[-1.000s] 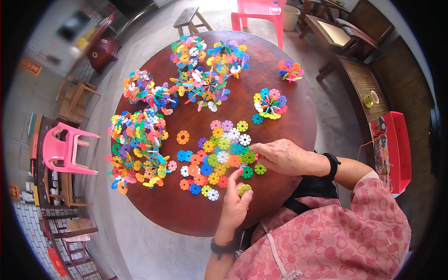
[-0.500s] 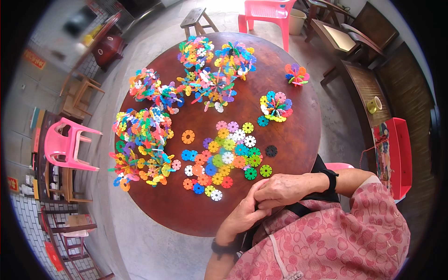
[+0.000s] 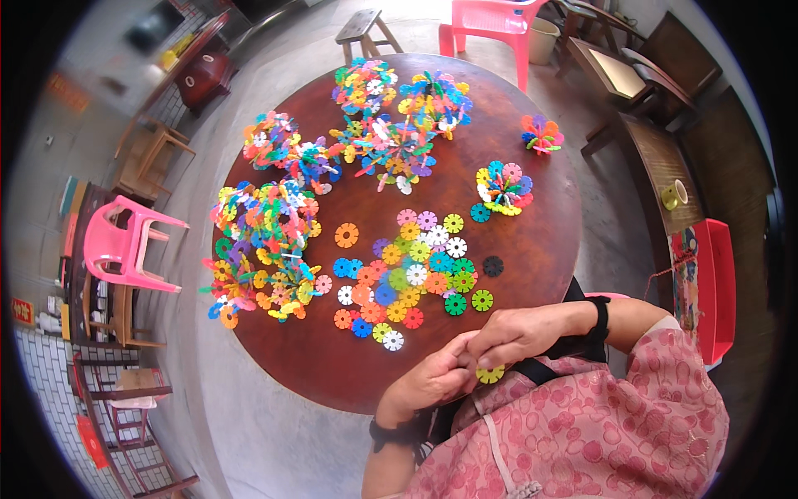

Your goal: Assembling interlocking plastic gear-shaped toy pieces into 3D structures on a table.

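Both hands pinch one yellow-green disc [image 3: 490, 374]

Left hand [image 3: 428, 384] and right hand [image 3: 519, 333] fingers closed on it, seemingly; loose discs [image 3: 407, 270] lie beyond the grip.

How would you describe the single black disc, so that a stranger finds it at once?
On the round brown table, find the flat heap of loose discs in the middle. The black disc lies at its right edge, above two green discs. It is the only dark piece there.

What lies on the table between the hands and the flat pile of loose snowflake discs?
Bare brown tabletop, in the head view: the hands pinch a yellow-green disc at the near edge, apart from the loose discs.
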Demonstrator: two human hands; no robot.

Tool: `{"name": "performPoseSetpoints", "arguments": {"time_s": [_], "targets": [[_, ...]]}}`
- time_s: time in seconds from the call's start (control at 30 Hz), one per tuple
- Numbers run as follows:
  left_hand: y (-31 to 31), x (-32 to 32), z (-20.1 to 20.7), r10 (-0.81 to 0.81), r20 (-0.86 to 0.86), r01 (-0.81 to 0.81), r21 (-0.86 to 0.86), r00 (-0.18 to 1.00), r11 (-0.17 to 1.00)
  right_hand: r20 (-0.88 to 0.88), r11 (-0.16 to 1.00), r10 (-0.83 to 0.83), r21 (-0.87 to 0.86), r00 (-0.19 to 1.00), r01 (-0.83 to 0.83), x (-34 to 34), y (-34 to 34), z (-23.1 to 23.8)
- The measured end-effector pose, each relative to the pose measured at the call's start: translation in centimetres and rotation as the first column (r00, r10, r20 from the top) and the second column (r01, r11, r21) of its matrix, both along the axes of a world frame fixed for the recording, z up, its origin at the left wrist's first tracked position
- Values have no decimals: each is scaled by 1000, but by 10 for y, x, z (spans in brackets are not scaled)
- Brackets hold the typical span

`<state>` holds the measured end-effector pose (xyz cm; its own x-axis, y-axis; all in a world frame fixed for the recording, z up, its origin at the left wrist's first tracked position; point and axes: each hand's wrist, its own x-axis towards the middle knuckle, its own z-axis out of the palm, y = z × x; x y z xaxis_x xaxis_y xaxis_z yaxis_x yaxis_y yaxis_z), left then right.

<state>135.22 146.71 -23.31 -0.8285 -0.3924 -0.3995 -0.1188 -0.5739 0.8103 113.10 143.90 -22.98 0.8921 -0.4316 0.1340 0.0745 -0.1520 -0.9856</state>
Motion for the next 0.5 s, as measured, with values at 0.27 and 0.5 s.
{"name": "performPoseSetpoints", "arguments": {"time_s": [0.27, 0.5], "targets": [[-9, 17, -10, 671, 292, -313, -712, 682, 628, -207, 828, -460, -451, 864, 333, -8, -22, -14], [-34, 32, 1, 749, 196, -234, -874, 632, 426, -163, 704, -624, -541, 764, 460, -17, -33, -4]]}}
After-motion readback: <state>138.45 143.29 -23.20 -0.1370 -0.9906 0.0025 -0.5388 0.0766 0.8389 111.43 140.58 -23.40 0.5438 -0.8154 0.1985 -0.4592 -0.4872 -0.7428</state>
